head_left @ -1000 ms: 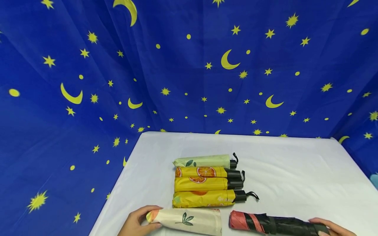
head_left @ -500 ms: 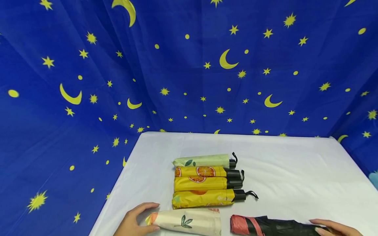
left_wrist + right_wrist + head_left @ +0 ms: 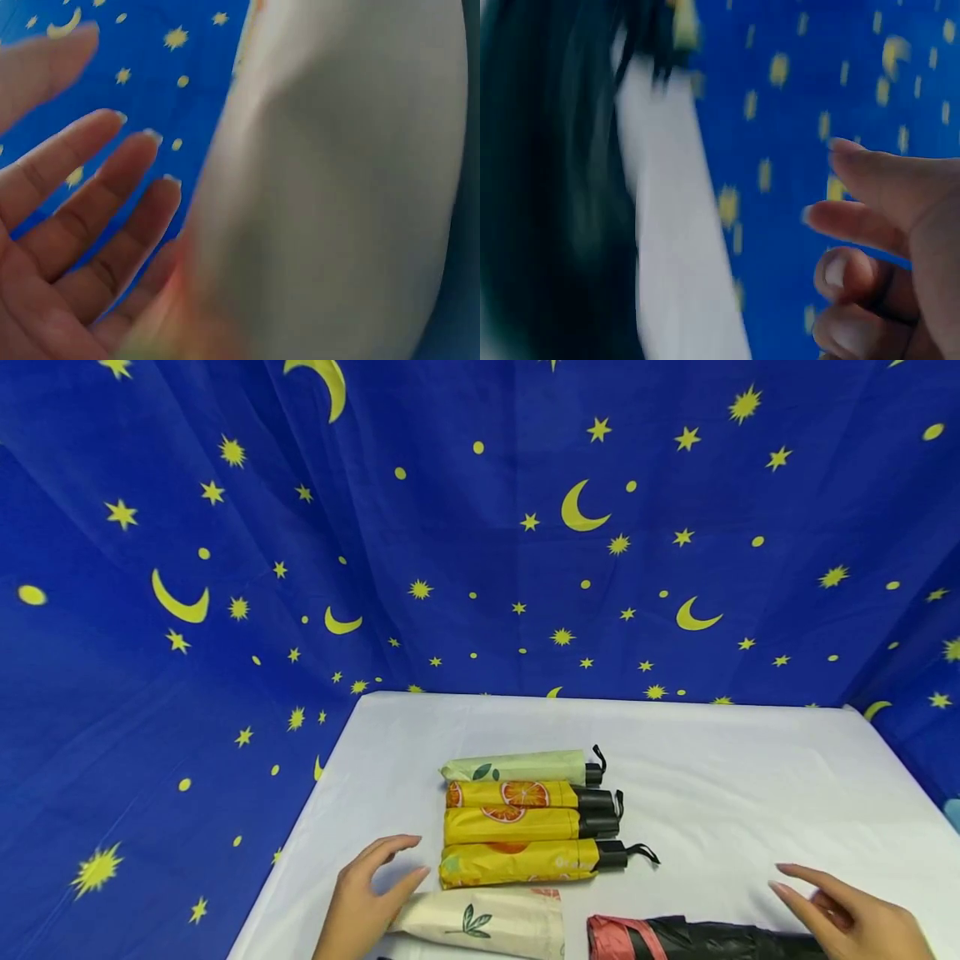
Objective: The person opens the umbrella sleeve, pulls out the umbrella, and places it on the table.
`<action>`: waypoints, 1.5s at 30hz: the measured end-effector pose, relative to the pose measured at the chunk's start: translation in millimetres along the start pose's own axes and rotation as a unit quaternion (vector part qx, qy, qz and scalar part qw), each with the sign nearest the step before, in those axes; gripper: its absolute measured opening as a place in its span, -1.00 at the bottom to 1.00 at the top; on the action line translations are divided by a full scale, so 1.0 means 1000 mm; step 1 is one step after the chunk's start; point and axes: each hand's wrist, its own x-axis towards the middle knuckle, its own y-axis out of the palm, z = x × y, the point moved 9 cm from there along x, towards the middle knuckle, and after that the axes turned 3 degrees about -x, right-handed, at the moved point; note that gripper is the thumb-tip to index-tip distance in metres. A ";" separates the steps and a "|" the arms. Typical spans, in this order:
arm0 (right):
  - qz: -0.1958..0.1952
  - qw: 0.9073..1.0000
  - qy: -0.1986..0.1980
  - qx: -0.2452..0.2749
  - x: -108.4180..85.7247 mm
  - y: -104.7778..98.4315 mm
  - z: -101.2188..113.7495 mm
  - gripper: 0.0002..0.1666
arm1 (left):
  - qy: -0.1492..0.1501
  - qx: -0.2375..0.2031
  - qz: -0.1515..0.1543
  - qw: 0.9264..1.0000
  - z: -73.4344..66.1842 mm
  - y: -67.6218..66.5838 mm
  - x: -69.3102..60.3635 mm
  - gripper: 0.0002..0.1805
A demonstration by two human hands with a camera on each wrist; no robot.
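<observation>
A cream folded umbrella (image 3: 510,917) with a leaf print lies nearest the front edge in the head view. My left hand (image 3: 360,900) hovers over its left end, thumb and fingers spread and holding nothing; the left wrist view shows the cream cloth (image 3: 337,195) beside the fingers. To the right lies a black and red folded umbrella (image 3: 723,937), partly cut off by the frame. Above its far end is my right hand (image 3: 870,917), apart from it, with index finger and thumb extended and the others loosely curled. Dark blurred cloth (image 3: 555,195) fills the right wrist view's left side.
Behind the cream umbrella, three yellow orange-print umbrellas (image 3: 517,866) lie side by side, black handles to the right. A pale green umbrella (image 3: 536,767) lies behind them. A white cloth (image 3: 750,777) covers the table, and a blue star-patterned curtain (image 3: 487,543) surrounds it.
Both hands have let go of their umbrellas and risen. The left hand has moved up and slightly right; the right hand is now above the black and red umbrella's end.
</observation>
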 end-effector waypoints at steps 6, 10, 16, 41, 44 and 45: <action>0.020 0.993 -0.086 0.083 0.018 0.016 0.111 -0.66 | 0.057 0.049 -0.016 0.997 -0.015 0.028 0.007 -0.60; 0.056 0.986 -0.125 0.099 0.026 0.044 0.145 -0.57 | 0.096 0.098 -0.019 0.990 -0.024 0.039 0.007 -0.58; 0.068 0.988 -0.132 0.046 0.032 0.073 0.157 -0.43 | 0.138 0.193 -0.032 0.971 -0.034 0.041 0.005 -0.55; 0.110 0.983 -0.134 0.067 0.037 0.105 0.146 -0.46 | 0.076 0.245 0.100 0.961 -0.015 0.062 0.013 -0.39; 0.121 0.982 -0.130 0.069 0.038 0.106 0.145 -0.47 | 0.086 0.238 0.101 0.962 -0.015 0.063 0.012 -0.39; 0.122 0.982 -0.131 0.068 0.039 0.106 0.145 -0.47 | 0.088 0.235 0.100 0.963 -0.015 0.063 0.012 -0.39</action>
